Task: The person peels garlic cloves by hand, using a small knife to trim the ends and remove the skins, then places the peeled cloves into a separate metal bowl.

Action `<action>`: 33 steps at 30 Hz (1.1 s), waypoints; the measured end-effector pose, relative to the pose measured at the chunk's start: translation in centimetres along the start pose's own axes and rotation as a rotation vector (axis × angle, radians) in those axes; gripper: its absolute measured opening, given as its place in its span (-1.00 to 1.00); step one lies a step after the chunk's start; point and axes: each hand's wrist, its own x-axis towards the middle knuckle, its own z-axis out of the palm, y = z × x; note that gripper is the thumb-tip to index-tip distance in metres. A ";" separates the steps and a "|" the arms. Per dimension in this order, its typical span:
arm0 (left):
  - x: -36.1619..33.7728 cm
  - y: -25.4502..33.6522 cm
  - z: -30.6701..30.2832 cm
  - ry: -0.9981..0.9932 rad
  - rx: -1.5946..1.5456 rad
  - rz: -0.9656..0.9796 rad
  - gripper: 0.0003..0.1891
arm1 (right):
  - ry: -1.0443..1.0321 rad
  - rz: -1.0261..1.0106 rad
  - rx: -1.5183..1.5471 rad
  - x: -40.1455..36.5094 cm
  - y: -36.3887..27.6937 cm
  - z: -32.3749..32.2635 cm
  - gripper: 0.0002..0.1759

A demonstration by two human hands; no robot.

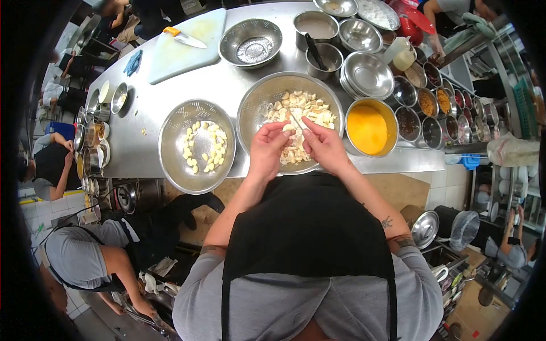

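Observation:
My left hand (267, 149) is closed, pinching a pale garlic clove (289, 128) between thumb and fingers. Close beside it, my right hand (325, 146) grips a small knife (294, 119), its thin blade pointing up and left by the clove; the handle is hidden in my fingers. Both hands are above a large metal colander (254, 94) heaped with unpeeled garlic cloves (307, 105) and loose skins. To the left, a second colander (169, 148) holds peeled cloves (211, 142), spread in a rough ring.
A pot of yellow liquid (371, 128) stands right of my hands. Behind are an empty colander (250, 42), stacked metal bowls (369, 77), and a white cutting board (190, 57) bearing an orange-handled knife (185, 37). A co-worker (85, 256) bends at lower left.

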 end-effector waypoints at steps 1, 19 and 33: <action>0.0 -0.2 0.1 0.029 -0.014 0.004 -0.82 | -0.008 -0.017 0.000 0.0 0.5 0.1 -0.55; -0.4 -1.0 0.9 -0.003 -0.112 -0.009 -0.82 | 0.031 -0.253 -0.060 0.0 1.3 -0.2 -0.68; 0.1 -1.6 -1.5 -0.006 -0.243 -0.131 -0.78 | -0.058 -0.065 0.033 -0.4 0.2 0.0 -0.70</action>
